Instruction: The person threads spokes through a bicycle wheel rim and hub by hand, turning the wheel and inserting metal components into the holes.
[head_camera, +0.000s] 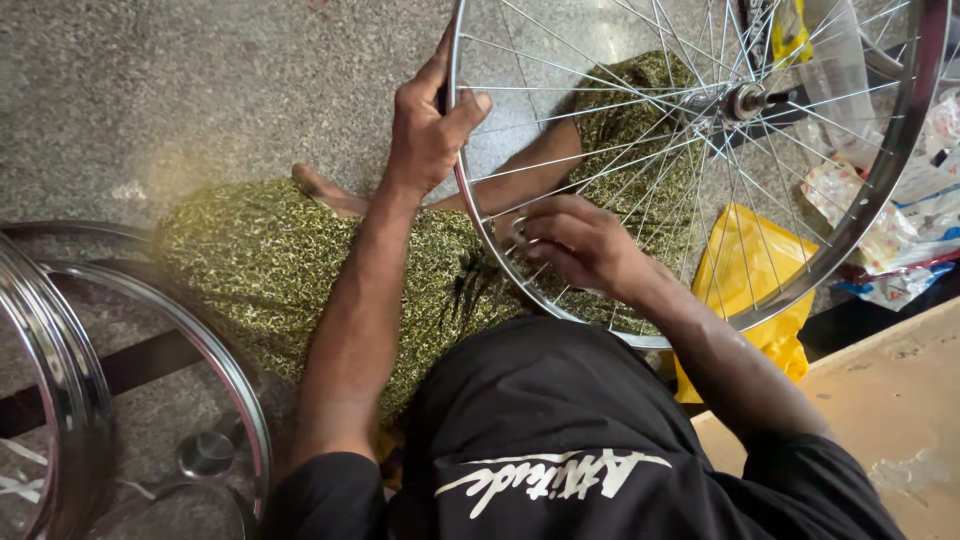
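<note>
The left hand (428, 130) is clamped around the rim of a spoked bicycle wheel (905, 120), which stands over the person's lap. The right hand (580, 245) pinches its fingers together at a spoke near the lower rim. A yellow bag (745, 265) lies behind the wheel; spare chrome rims (60, 370) rest on the floor at left.

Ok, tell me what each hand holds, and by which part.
The left hand grips the wheel by its rim. The right hand pinches something small among the spokes near the rim; what it is cannot be told.
</note>
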